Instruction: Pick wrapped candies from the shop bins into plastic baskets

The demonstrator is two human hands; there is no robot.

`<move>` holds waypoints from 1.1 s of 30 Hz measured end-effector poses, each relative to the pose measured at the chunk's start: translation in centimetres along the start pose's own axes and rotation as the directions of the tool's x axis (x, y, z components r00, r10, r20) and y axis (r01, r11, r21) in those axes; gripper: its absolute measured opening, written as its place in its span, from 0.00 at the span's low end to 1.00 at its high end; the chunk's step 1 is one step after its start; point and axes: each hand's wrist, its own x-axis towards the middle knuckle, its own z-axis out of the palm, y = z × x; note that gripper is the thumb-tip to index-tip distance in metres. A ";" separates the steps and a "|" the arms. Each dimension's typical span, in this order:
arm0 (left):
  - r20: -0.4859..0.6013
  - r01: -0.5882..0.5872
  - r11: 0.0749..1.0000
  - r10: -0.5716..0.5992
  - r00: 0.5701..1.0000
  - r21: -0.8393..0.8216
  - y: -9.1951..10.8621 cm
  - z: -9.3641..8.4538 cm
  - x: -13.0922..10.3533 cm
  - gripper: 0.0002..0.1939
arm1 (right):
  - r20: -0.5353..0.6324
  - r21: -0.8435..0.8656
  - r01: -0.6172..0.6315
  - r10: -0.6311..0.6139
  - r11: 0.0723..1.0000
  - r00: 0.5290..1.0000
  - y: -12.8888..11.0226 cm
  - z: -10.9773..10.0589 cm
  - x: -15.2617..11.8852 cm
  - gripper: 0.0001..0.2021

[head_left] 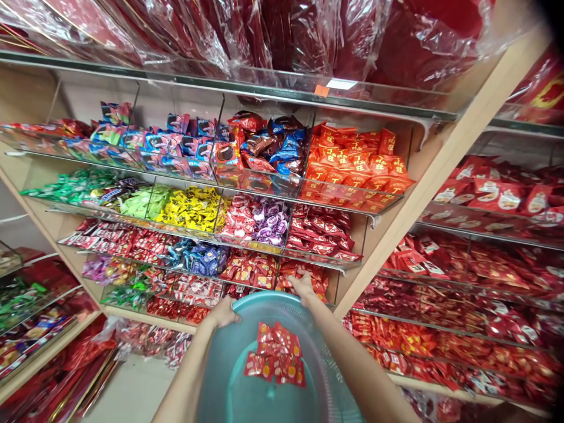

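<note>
A teal plastic basket (240,358) with a perforated wall is in front of me, tilted toward my view. Inside it lie several small red candy packets (275,355) with orange and pale prints. My left hand (225,312) grips the basket's far left rim. Just above the far right rim is my right hand (302,286), its fingers stretched toward a shelf bin of red packets (319,276). No packet shows between those fingers, though the fingertips are blurred against the red wrappers.
Tiered shelves with clear dividers hold orange-red packets (352,158), yellow candies (191,208) and purple candies (269,220). A wooden upright (423,182) separates them from more red packets (497,191) at right. Plastic-wrapped red goods (264,35) lie overhead. Red bags (74,364) lean at lower left.
</note>
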 end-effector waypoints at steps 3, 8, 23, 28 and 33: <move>0.014 -0.001 1.000 0.001 1.000 0.004 0.0 0.2 0.4 0.10 | -0.001 0.132 -0.065 0.066 0.989 0.998 -0.2 -1.9 -1.2 0.17; 0.018 -0.029 0.999 0.029 0.999 0.016 0.4 0.3 0.7 0.09 | 0.207 0.521 -0.055 -0.064 0.852 0.976 -1.4 -4.3 -5.6 0.12; 0.023 -0.044 0.999 0.044 0.999 -0.014 0.7 0.1 0.1 0.08 | 0.844 0.018 0.316 -0.184 0.949 0.504 4.6 2.7 -9.8 0.12; 0.018 -0.038 0.999 0.038 0.999 -0.010 0.7 -0.1 -0.2 0.09 | 0.851 0.049 0.302 -0.198 0.952 0.487 4.6 2.7 -9.8 0.11; 0.016 -0.024 1.000 0.024 1.000 -0.002 0.6 0.0 -0.3 0.09 | 0.844 0.093 0.226 -0.197 0.970 0.499 2.9 0.9 -10.1 0.09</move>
